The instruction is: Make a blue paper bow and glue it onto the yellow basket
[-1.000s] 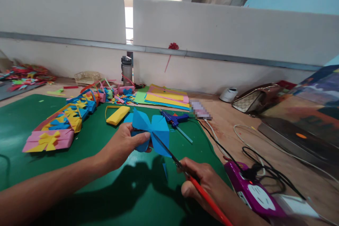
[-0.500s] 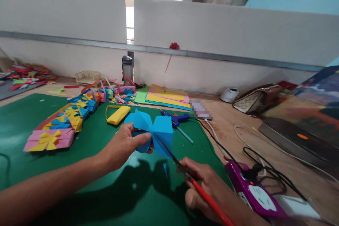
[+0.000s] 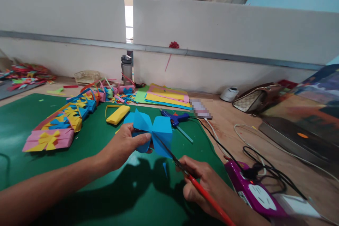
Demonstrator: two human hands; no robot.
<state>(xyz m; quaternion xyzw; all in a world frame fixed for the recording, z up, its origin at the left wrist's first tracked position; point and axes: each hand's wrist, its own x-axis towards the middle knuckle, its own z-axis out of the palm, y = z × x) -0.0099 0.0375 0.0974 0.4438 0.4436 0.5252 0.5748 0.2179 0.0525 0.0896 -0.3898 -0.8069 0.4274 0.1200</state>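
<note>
My left hand (image 3: 128,143) pinches a piece of blue paper (image 3: 163,125) above the green mat, thumb on top. The paper is cut into rounded flaps that spread from its middle, one standing up. My right hand (image 3: 212,180) is wrapped round a pair of red-handled scissors (image 3: 197,184). Their dark blades reach up and left across the lower right flap, tips near the paper's centre. Whether the blades are apart or together is hard to make out. Below the paper, a thin blue scrap (image 3: 165,170) lies on the mat.
The green mat (image 3: 87,190) holds a yellow paper bag (image 3: 118,114), a row of bow-trimmed paper bags (image 3: 50,139) and a blue glue gun (image 3: 180,117). Coloured sheets (image 3: 166,97) and a bottle (image 3: 127,70) stand behind. A purple power strip (image 3: 254,190) with cables is at right.
Almost nothing differs. My right hand and the scissors have shifted very slightly left; the blue paper stays in my left hand.
</note>
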